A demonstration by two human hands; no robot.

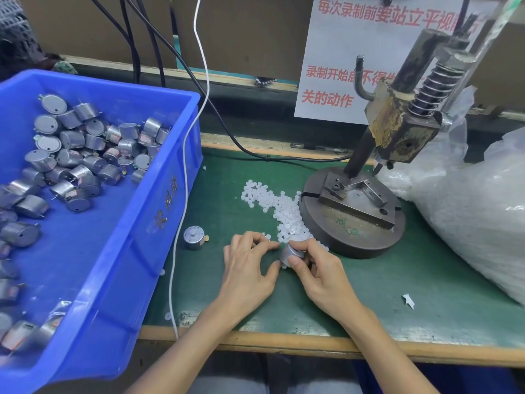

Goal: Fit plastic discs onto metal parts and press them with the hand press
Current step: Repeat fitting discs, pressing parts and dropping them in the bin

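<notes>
Metal part [288, 253] gripped in right hand [318, 270], thumb and fingers curled round it, just above green mat [369, 280]. Left hand [248, 270] fingers narrow, tips right at the part; disc pinched or not, cannot tell. White plastic discs [281, 209] piled at 12 o'clock, hand press [352, 217] at 1 o'clock, spare part [194, 237] at 9, blue bin [136, 245] of parts beyond.

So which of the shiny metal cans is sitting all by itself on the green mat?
The metal part standing beside the blue bin, left of the left hand. The rest are heaped in the bin, and the right hand holds one.
</notes>
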